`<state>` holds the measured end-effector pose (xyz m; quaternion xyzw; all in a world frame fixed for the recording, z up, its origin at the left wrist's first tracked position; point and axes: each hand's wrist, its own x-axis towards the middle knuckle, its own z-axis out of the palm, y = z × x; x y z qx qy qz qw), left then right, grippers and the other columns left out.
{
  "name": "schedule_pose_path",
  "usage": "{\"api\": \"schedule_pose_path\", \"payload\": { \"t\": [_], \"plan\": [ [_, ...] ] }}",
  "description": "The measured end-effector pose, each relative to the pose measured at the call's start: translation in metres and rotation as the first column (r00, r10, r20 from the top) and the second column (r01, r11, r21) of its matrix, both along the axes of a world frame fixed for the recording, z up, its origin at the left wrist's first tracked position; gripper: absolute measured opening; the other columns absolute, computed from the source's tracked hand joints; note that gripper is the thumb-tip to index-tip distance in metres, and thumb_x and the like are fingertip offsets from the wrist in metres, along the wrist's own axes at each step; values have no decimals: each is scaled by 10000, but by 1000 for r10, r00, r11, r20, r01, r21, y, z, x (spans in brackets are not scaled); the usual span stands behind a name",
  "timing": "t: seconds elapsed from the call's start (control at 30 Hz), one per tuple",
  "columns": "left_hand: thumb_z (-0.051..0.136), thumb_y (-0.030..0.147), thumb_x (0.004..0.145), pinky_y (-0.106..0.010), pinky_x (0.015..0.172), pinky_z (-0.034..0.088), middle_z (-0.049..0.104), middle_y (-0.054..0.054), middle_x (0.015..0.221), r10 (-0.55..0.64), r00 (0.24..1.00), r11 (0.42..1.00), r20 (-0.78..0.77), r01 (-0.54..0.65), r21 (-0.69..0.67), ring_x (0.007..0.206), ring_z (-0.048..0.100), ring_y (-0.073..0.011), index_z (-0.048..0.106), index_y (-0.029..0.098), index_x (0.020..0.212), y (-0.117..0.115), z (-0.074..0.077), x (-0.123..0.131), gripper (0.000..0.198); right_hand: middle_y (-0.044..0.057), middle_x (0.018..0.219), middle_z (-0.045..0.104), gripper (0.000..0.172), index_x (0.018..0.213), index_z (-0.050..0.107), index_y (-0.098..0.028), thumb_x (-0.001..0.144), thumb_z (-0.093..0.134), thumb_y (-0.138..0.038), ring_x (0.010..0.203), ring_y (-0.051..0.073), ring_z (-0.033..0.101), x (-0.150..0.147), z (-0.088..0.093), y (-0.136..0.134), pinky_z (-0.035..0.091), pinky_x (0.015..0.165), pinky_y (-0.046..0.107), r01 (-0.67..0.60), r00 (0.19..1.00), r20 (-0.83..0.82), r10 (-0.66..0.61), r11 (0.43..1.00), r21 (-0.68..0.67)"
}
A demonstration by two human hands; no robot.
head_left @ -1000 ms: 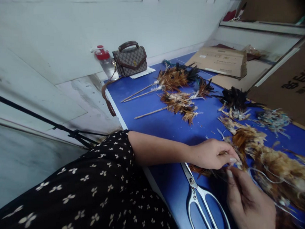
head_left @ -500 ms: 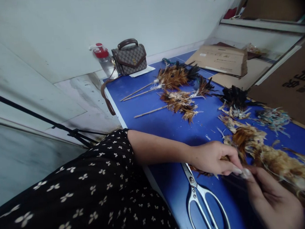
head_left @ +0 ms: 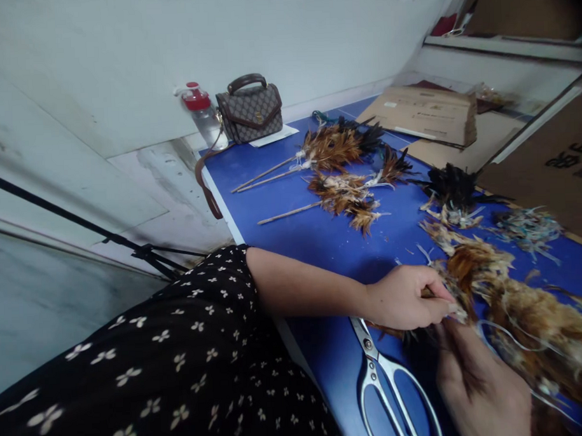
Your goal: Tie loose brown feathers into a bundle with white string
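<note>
I see my left hand [head_left: 408, 296] pinching a pale tuft [head_left: 459, 314] right of the scissors [head_left: 368, 345]; my right hand [head_left: 487, 381], farther right half a second ago, is back beside it, fingers too blurred to tell.

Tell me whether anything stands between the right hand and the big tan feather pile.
Only a loose white strand, looping along the edge of the tan feather pile that faces the right hand. Nothing bulky shows between them; the scissors lie on the hand's other side.
</note>
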<state>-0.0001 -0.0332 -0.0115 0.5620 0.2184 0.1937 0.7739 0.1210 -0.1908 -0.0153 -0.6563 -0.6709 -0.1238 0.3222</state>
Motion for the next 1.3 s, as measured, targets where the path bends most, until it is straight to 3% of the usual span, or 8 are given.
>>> {"api": "schedule_pose_path", "payload": {
  "t": [0.13, 0.3, 0.47, 0.6, 0.73, 0.93, 1.07, 1.3],
  "plan": [
    [974, 113, 764, -208, 649, 487, 695, 50, 747, 14, 1000, 1000, 1, -14, 8, 658, 631, -66, 703, 153, 893, 1, 0, 0, 303, 35, 848, 805, 245, 1082, 771, -194, 1169, 548, -248, 633, 158, 761, -4, 6, 0, 551, 645, 242, -63, 994, 87, 61, 998, 20],
    [1027, 359, 809, -264, 614, 482, 682, 72, 669, -67, 995, 984, 73, 78, -160, 539, 600, -75, 674, 169, 934, 9, 6, -2, 420, 20, 752, 751, 395, 1042, 766, -202, 1214, 519, -459, 551, 163, 699, -9, 8, 2, 471, 558, 279, 108, 993, 50, -107, 994, -15],
    [1116, 437, 642, -311, 857, 543, 754, 23, 795, -11, 993, 973, 120, 38, -229, 753, 690, -90, 703, 144, 870, 15, 4, 0, 555, 88, 901, 831, 666, 1275, 805, -167, 1137, 537, -760, 716, 225, 777, -9, -5, -3, 508, 620, 303, 354, 908, -197, -370, 928, -116],
    [1153, 409, 526, -341, 940, 525, 761, 18, 883, -48, 986, 969, 162, 85, -233, 840, 679, -107, 747, 146, 898, 18, -2, 1, 610, 62, 975, 853, 578, 1294, 854, -199, 1088, 680, -710, 792, 199, 778, -9, -7, -6, 546, 750, 283, 390, 850, -336, -406, 913, -115],
    [1127, 332, 626, -338, 1000, 537, 773, 2, 956, -132, 967, 979, 216, 161, -124, 905, 691, -120, 795, 152, 969, 24, -6, 0, 510, 44, 914, 842, 545, 1195, 896, -197, 1043, 747, -699, 745, 198, 751, -8, 1, -3, 553, 718, 289, 417, 820, -390, -418, 904, -91],
    [750, 233, 1071, -330, 1186, 555, 853, -100, 1182, -212, 957, 967, 200, 176, 182, 1132, 780, -151, 814, 122, 1325, 25, 1, -2, 285, 34, 878, 843, 635, 1227, 905, -246, 970, 737, -802, 751, 229, 778, 7, -2, -5, 529, 662, 307, 509, 729, -376, -572, 820, -261],
    [649, 164, 1101, -348, 1236, 563, 861, -168, 1312, -229, 962, 919, 147, 164, 359, 1262, 803, -190, 746, 86, 1492, 24, 2, -4, 410, 24, 899, 856, 624, 1262, 900, -285, 945, 758, -803, 775, 235, 794, 11, -6, -10, 526, 677, 307, 538, 679, -393, -620, 784, -310],
    [744, 188, 1042, -366, 1183, 627, 849, -187, 1318, -245, 945, 857, 215, 107, 504, 1222, 827, -209, 796, 94, 1409, 30, 0, -7, 383, 24, 865, 837, 599, 1233, 920, -279, 924, 784, -774, 732, 207, 748, 2, 4, -4, 510, 646, 279, 586, 601, -471, -646, 756, -290]
  ]
}}
